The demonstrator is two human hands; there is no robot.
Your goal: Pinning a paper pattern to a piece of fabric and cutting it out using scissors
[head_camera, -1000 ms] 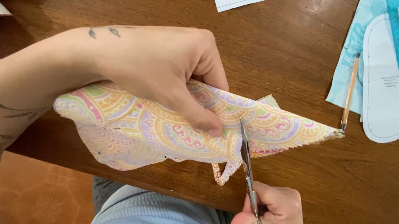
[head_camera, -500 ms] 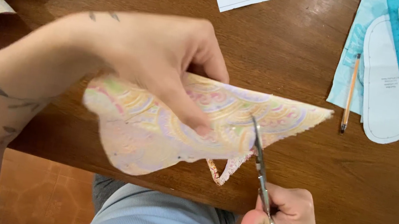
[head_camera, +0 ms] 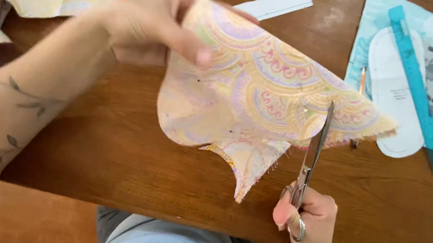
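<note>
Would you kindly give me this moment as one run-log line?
left hand: holds patterned fabric up | right hand: scissors cutting fabric edge | table: ruler, pencil

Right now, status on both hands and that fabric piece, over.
Left hand pinching patterned fabric piece at its top edge, lifted off the wooden table. Right hand gripping scissors, blades at the fabric's lower right edge. Cut line unobstructed.
</note>
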